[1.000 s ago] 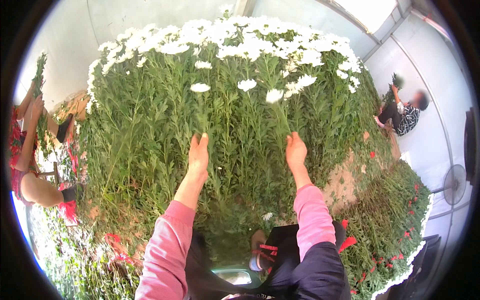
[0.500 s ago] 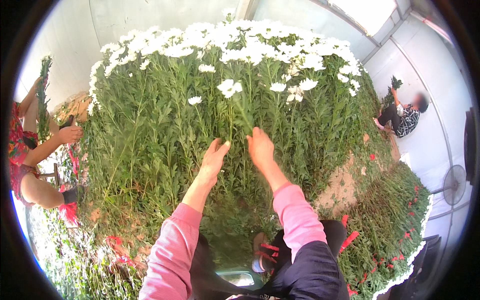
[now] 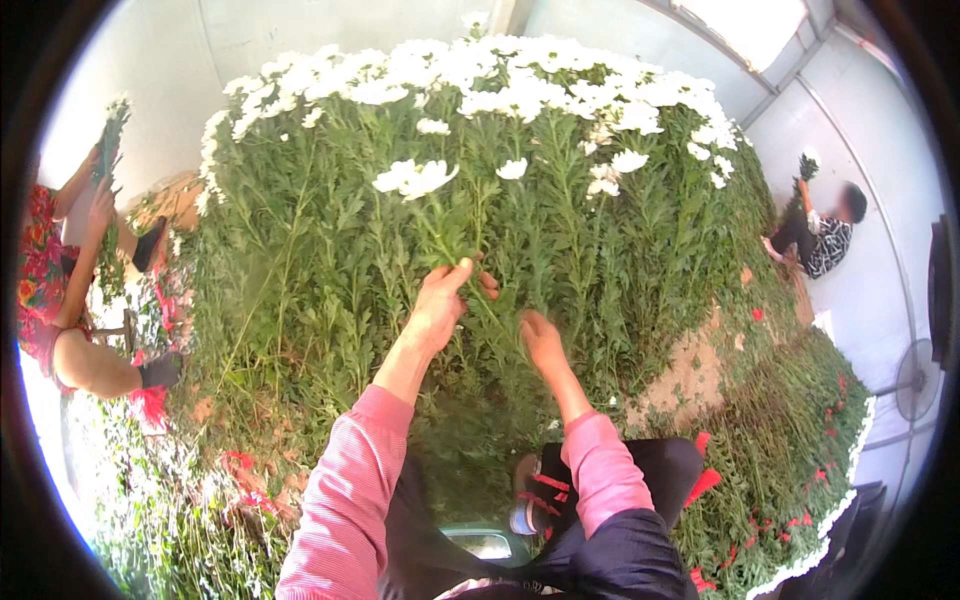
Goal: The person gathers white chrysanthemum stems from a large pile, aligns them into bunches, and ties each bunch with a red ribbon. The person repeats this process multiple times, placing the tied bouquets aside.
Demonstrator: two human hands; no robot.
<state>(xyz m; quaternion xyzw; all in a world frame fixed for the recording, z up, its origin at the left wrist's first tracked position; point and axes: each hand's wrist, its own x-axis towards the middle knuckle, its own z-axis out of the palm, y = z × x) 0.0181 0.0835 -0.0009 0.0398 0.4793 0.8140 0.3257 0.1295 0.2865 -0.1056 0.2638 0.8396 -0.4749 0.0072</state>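
My left hand [image 3: 445, 298] is closed around the leafy stems of white chrysanthemums [image 3: 417, 180], whose blooms lean to the left above it. Those stems slant down to the right from my thumb. At their lower part is my right hand [image 3: 543, 340], its fingers curled in on the stem and a little blurred. Right behind both hands rises a broad, dense stack of cut chrysanthemums [image 3: 350, 220], stems upright, white heads along the top.
A person in a red floral top [image 3: 42, 270] handles stems at the left; another [image 3: 828, 240] crouches at the far right holding a flower. Bundles with red ties [image 3: 790, 470] lie at the lower right. A fan [image 3: 915, 380] stands by the wall. Cut greenery [image 3: 190, 510] covers the lower left.
The flower stem has passed from my right hand to my left, its bloom shifting left. My right hand has moved down and slightly right. The person at left has brought both hands to their stems.
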